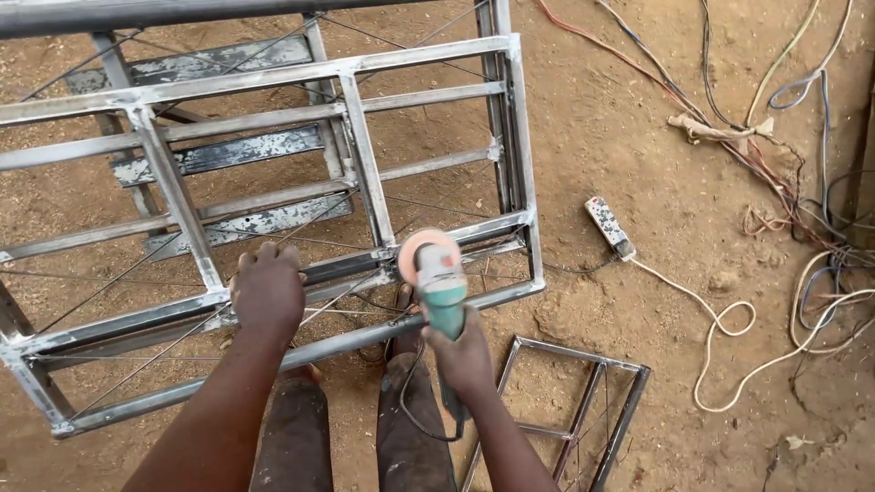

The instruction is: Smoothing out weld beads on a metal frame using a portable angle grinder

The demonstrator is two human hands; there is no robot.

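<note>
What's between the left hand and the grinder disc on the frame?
Head view: only frame tubing lies there, the metal frame rail running from the left hand to the angle grinder disc.
</note>
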